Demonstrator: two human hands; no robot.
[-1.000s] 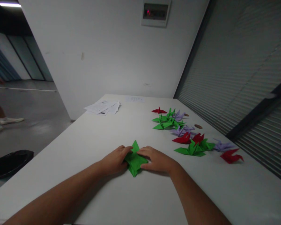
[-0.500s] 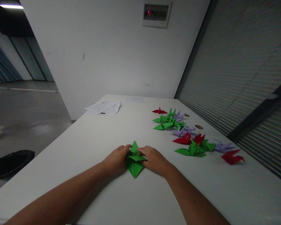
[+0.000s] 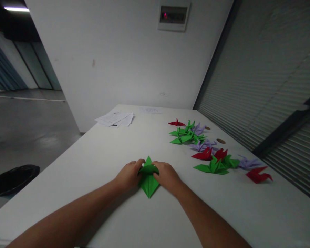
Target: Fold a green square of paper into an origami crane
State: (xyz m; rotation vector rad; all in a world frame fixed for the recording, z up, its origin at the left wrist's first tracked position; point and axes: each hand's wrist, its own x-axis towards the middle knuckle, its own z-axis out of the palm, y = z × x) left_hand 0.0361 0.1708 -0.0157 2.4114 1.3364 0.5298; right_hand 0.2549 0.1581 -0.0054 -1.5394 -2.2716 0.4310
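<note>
We press the green folded paper [image 3: 148,179] on the desk [image 3: 105,151] with left hand [image 3: 128,175] and right hand [image 3: 166,175], fingers closed on its edges.

Matt green paper fold [image 3: 149,179] on a smooth, matt white table [image 3: 111,151].

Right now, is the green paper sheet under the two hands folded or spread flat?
Folded: the green paper sheet forms a creased kite shape with layered flaps, pressed on the white table by both hands.
</note>
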